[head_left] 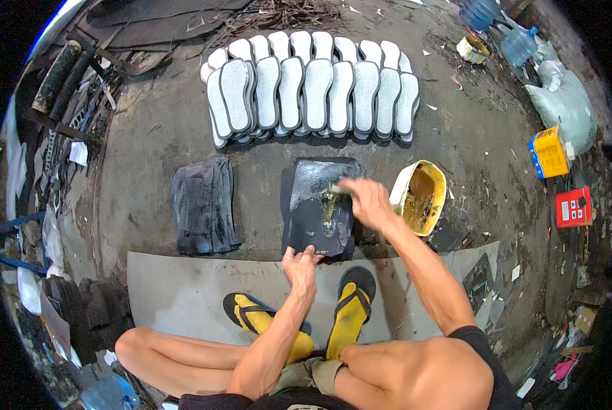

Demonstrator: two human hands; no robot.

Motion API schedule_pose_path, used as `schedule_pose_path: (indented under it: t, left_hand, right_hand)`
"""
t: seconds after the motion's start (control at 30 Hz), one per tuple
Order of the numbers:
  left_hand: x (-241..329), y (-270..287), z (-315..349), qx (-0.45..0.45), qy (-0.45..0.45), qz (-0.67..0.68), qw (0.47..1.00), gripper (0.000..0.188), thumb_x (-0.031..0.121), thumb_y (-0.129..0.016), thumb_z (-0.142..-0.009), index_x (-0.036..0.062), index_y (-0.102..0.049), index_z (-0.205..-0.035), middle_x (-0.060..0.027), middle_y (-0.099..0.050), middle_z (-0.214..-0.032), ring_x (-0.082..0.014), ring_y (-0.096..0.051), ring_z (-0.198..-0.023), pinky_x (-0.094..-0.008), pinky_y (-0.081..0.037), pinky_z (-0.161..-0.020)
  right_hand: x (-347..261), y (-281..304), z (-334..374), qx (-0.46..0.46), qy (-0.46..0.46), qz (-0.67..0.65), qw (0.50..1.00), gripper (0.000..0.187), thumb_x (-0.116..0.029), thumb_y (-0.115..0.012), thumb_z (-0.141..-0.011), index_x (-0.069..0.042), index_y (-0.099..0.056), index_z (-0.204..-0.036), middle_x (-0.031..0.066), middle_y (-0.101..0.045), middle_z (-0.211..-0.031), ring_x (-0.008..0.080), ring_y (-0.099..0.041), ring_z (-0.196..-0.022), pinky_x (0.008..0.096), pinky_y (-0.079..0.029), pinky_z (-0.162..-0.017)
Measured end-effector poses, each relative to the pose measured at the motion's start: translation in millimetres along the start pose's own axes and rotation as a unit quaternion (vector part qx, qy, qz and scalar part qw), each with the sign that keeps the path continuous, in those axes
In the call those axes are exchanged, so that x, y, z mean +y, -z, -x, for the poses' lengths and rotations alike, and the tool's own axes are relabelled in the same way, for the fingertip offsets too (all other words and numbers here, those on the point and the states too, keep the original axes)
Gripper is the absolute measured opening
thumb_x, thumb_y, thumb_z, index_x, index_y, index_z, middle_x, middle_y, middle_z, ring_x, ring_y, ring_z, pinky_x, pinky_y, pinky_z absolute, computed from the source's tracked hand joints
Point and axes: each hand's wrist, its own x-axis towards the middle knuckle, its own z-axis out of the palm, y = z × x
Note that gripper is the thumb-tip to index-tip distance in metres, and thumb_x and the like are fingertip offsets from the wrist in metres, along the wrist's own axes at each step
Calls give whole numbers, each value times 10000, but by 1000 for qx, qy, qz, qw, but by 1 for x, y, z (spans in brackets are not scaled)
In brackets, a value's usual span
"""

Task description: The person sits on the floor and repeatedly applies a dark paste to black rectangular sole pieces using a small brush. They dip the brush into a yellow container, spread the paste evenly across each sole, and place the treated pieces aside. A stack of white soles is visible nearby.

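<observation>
A stack of black rubber-like sheets (309, 222) lies on the ground in front of me. Wet, shiny glue covers the far part of its top sheet, and a yellowish puddle of it sits right of the middle. My left hand (301, 263) pinches the near edge of the top sheet. Over the sheet's right side, my right hand (371, 203) is closed round a small glue spreader (340, 189), mostly hidden by the fingers; its exact kind is unclear. Just right of that hand stands a yellowish tub (440, 201) with brown glue inside.
Another pile of dark sheets (203, 205) lies to the left. Beyond are stacked rows of white-topped sandal soles (317, 92). A grey mat (183, 280) spreads under my sandalled feet. A yellow-blue container (549, 153) and a red box (574, 208) stand at the right.
</observation>
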Motion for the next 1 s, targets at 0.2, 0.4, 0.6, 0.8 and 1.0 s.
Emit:
schedule_pose_path:
  t: [0.2, 0.4, 0.6, 0.8, 1.0]
  left_hand:
    - [0, -15, -8, 8, -21, 20, 1000, 351, -114, -647, -1005, -48, -620, -1349, -146, -768, -1122, -212, -745, -860, -373, -685, -771]
    - [2, -29, -14, -30, -117, -76, 990, 345, -35, -720, -1003, -40, -634, -1337, -73, -708, -962, -138, -680, -774, -360, -670, -684]
    - [18, 13, -25, -43, -280, -276, 918, 568, 222, -857, -992, -51, -600, -1420, -64, -678, -920, -109, -609, -692, -314, -529, -647]
    - [7, 28, -38, -57, -180, -260, 947, 474, 141, -764, -1040, -74, -639, -1444, -49, -657, -957, -88, -579, -730, -289, -505, -650]
    - [6, 26, -35, -34, -287, -335, 897, 318, 99, -784, -1003, -69, -757, -1272, -32, -590, -868, -92, -520, -717, -284, -488, -666]
  right_hand:
    - [-6, 17, 16, -79, 49, -3, 996, 479, 30, -638, -824, -122, -764, -1261, 215, -795, -1100, 454, -749, -1041, 558, -601, -937]
    - [41, -13, -76, -68, 32, 10, 997, 367, -40, -624, -935, -131, -769, -1259, 204, -799, -1093, 426, -753, -1053, 558, -597, -914]
    - [-29, -16, 61, -39, 97, 18, 994, 364, -56, -651, -861, -176, -764, -1185, 121, -703, -953, 360, -689, -904, 512, -580, -791]
    - [-22, 13, 37, -76, 19, -109, 991, 366, -59, -609, -922, -95, -771, -1247, 277, -787, -1051, 476, -762, -955, 575, -612, -869]
    - [-63, -30, -47, -63, 88, 21, 994, 347, -86, -702, -853, -174, -821, -1167, 204, -804, -1004, 406, -780, -975, 536, -625, -845]
